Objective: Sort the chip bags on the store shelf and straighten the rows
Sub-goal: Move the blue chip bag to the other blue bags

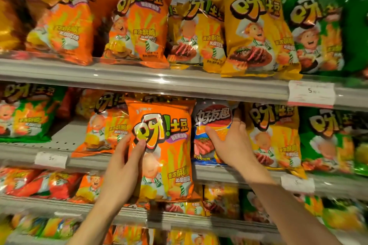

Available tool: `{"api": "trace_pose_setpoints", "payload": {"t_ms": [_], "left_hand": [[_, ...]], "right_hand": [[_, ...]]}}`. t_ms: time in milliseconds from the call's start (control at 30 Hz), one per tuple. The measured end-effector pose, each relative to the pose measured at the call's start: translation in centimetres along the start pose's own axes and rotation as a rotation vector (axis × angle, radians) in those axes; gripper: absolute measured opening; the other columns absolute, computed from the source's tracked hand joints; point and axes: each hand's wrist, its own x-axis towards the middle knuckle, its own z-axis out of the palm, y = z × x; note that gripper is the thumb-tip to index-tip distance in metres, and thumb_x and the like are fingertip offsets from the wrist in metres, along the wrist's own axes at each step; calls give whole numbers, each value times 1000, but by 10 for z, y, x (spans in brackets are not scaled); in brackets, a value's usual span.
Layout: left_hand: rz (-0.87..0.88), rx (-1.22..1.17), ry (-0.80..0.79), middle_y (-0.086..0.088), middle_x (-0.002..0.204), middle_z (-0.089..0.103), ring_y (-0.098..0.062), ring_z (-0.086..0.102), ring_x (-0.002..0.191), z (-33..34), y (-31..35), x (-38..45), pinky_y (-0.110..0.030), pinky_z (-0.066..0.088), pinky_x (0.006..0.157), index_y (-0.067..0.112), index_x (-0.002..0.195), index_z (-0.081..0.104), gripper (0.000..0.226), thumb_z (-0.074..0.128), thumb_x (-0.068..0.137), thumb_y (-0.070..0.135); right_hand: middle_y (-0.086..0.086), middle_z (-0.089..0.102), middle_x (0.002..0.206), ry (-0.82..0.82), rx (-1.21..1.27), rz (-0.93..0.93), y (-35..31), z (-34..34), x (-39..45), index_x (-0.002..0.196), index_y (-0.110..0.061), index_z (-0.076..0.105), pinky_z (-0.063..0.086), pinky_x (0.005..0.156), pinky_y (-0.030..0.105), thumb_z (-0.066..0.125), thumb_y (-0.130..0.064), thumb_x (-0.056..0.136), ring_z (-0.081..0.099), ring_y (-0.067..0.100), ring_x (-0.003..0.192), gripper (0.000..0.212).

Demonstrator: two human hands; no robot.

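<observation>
My left hand (125, 167) grips an orange chip bag (167, 145) by its left edge, thumb on the front, and holds it in front of the middle shelf (239, 175). My right hand (233, 143) grips a dark blue and grey bag (211, 117) that stands on that shelf, thumb across its front and fingers round its right edge. A yellow bag (276, 137) stands right of it, then a green one (326, 141). Another orange bag (105, 125) leans on the shelf to the left.
The top shelf (159, 83) carries orange bags (139, 26), yellow bags (256, 34) and green bags (318, 32) in uneven rows. A green bag (25, 111) stands at the middle shelf's far left beside a bare gap. Lower shelves hold more bags. Price tags (311, 94) hang on the rails.
</observation>
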Motion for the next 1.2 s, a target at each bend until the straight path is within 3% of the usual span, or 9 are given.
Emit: {"api": "trace_pose_setpoints", "payload": {"t_ms": [100, 200, 333, 467, 567, 767, 967, 1067, 1200], "left_hand": [[9, 2, -4, 10, 147, 53, -15, 48, 136, -5, 0, 1, -39, 36, 112, 32, 145, 47, 59, 53, 93, 58], [16, -23, -1, 15, 142, 49, -8, 44, 132, -5, 2, 3, -31, 32, 103, 30, 147, 45, 55, 54, 96, 50], [40, -20, -8, 16, 136, 49, -4, 43, 125, -8, 4, 7, -31, 33, 100, 30, 145, 46, 52, 53, 97, 49], [25, -5, 0, 8, 137, 58, -15, 53, 127, -12, 2, 11, -39, 42, 102, 31, 142, 48, 63, 56, 90, 65], [28, -17, 8, 12, 126, 61, -13, 56, 119, -13, 2, 10, -32, 42, 91, 33, 136, 51, 47, 55, 95, 54], [38, -21, 16, 10, 135, 54, -13, 51, 127, -14, -1, 12, -36, 40, 101, 31, 146, 45, 56, 55, 96, 53], [32, -1, 13, 8, 143, 54, -15, 51, 131, -17, -2, 10, -48, 40, 112, 37, 145, 43, 77, 52, 80, 76], [47, 11, 28, 8, 154, 45, -14, 41, 141, -15, -4, 8, -45, 35, 116, 32, 149, 41, 64, 54, 93, 60], [67, 14, 4, 16, 146, 44, -8, 40, 136, -5, -5, 6, -34, 35, 105, 30, 148, 42, 58, 52, 96, 55]], "right_hand": [[22, 42, 140, -10, 55, 51, -1, 2, 5, 143, 2, 32, 45, 105, 45, 56, -76, 81, 47, 38, 129, 103], [24, 44, 143, 7, 81, 76, 1, 3, 8, 148, 4, 27, 46, 104, 44, 61, -75, 78, 47, 39, 132, 110], [21, 49, 140, 39, 97, 76, 3, 5, 11, 145, 0, 30, 50, 97, 43, 64, -75, 77, 53, 38, 127, 107], [17, 57, 128, 79, 128, 61, 2, 4, 15, 136, -4, 42, 53, 91, 43, 68, -73, 75, 58, 36, 118, 96], [14, 61, 124, 113, 180, 23, 3, -1, 18, 133, -10, 46, 53, 89, 42, 71, -71, 74, 60, 34, 115, 89], [6, 69, 95, 85, 198, 29, 0, -18, 25, 114, -15, 56, 57, 73, 40, 61, -85, 68, 67, 28, 89, 84], [1, 64, 111, 17, 245, -10, 2, -26, 8, 124, -15, 51, 54, 84, 39, 68, -75, 74, 63, 22, 103, 79], [0, 63, 125, 3, 232, -38, 11, -27, -9, 137, -19, 44, 55, 90, 42, 63, -82, 70, 62, 22, 113, 94], [-10, 62, 119, 53, 288, -89, 26, -33, -32, 132, -40, 39, 55, 90, 38, 65, -78, 73, 58, 16, 115, 74]]}}
